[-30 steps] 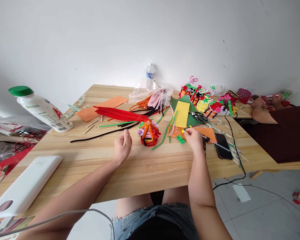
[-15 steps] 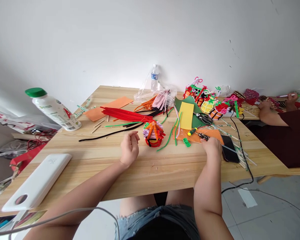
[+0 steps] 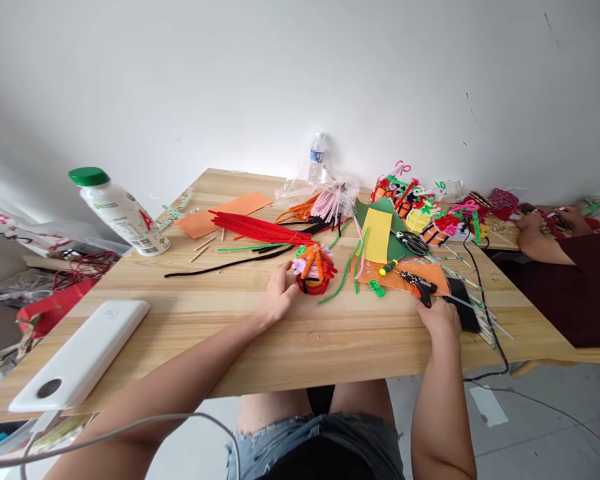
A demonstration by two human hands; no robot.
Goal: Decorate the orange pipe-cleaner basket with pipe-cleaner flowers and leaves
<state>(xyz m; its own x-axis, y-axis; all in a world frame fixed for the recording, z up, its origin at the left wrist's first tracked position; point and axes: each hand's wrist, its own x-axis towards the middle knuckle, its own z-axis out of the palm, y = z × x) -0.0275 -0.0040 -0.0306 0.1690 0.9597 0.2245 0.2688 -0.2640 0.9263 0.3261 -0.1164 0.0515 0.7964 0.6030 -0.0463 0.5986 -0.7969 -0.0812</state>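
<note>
Black glue gun point(image 3: 423, 285): right hand point(image 3: 439, 319) at its grip, fingers curled, can't tell if clamped; orange sheet point(image 3: 431, 270) under nozzle, probably catching drips. Left hand point(image 3: 280, 293) part-open, just left of pipe-cleaner basket point(image 3: 313, 270), likely steadying it. Similar baskets point(image 3: 437, 229) far right, presumably parked out of the way.

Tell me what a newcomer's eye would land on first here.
Probably the bundle of bright red, fuzzy pipe cleaners, lying near the middle of the pale wooden table. In front of its right end sits a round, multicoloured pipe-cleaner ornament, beside the left hand. At the table's left is a green-capped white plastic bottle.
</note>
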